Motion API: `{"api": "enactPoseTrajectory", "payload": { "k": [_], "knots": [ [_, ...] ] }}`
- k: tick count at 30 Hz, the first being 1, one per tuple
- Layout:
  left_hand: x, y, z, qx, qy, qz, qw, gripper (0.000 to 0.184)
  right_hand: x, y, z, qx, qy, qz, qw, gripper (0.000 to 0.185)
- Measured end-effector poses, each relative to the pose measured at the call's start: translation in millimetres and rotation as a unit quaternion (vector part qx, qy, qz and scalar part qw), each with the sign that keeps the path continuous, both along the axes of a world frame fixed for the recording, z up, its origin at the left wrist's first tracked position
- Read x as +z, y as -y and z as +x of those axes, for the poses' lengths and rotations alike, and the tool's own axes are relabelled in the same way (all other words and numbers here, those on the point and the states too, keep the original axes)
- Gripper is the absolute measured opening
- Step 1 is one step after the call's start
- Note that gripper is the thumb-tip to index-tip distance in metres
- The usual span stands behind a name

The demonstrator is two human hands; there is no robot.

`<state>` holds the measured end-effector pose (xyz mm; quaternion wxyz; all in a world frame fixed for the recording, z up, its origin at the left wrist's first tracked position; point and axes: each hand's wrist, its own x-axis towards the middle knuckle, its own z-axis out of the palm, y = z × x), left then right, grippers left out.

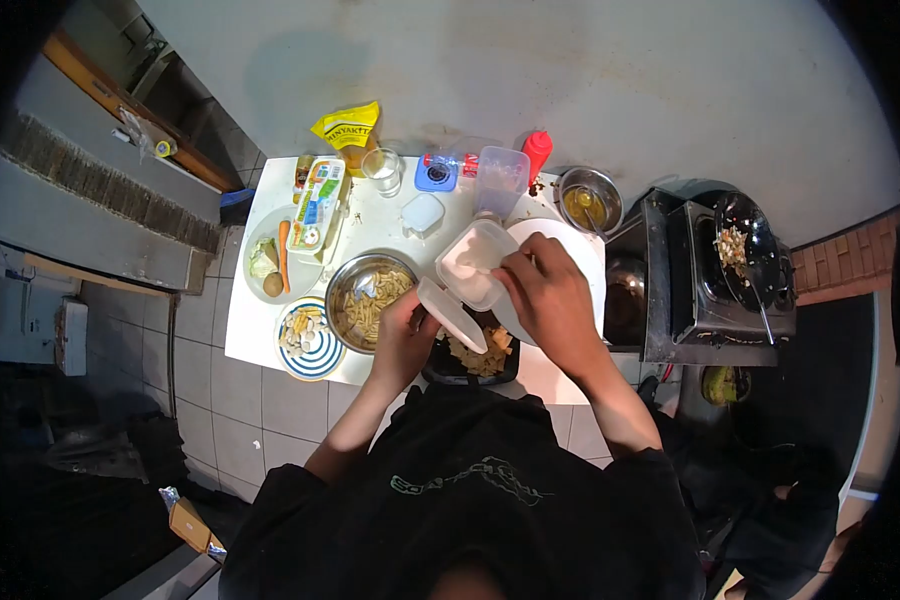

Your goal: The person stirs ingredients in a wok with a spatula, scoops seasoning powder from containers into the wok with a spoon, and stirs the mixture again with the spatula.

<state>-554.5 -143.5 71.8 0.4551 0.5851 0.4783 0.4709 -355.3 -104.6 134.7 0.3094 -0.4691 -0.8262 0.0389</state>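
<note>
My left hand (pixel 406 333) holds a pale lid (pixel 452 315) tilted over the front of the table. My right hand (pixel 543 290) is at the right side of a translucent plastic container (pixel 473 262) with white contents, its fingers bent at the opening; whether they grip the rim or something small inside cannot be made out. Below the lid is a black container (pixel 473 377) with light brown pieces (pixel 485 358). A steel bowl (pixel 373 258) of pale strips stands left of the lid. A white plate (pixel 582 262) lies partly behind my right hand.
On the white table (pixel 245 335) are a striped plate (pixel 311 370), a vegetable plate (pixel 253 275), an egg carton (pixel 317 205), a glass (pixel 382 172), a clear tub (pixel 501 180) and a red bottle (pixel 537 152). Rightward are an oil bowl (pixel 620 208) and a stove (pixel 735 305) with a wok (pixel 762 238).
</note>
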Motion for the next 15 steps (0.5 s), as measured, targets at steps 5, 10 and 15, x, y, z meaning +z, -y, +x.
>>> {"api": "enactPoseTrajectory", "payload": {
  "k": [5, 10, 15],
  "knots": [
    [-2, 2, 0, 0.002, -0.029, 0.017, 0.999, 0.024, 3, 2, -5, 0.024, 0.002, 0.006, 1.000, 0.014],
    [-4, 4, -1, 0.019, -0.027, 0.015, 0.999, 0.026, 3, 6, -14, 0.055, -0.079, -0.037, 0.995, 0.013],
    [0, 6, -2, 0.018, -0.027, 0.019, 0.999, 0.027, 10, 7, -3, 0.030, -0.087, -0.042, 0.995, 0.012]
  ]
}}
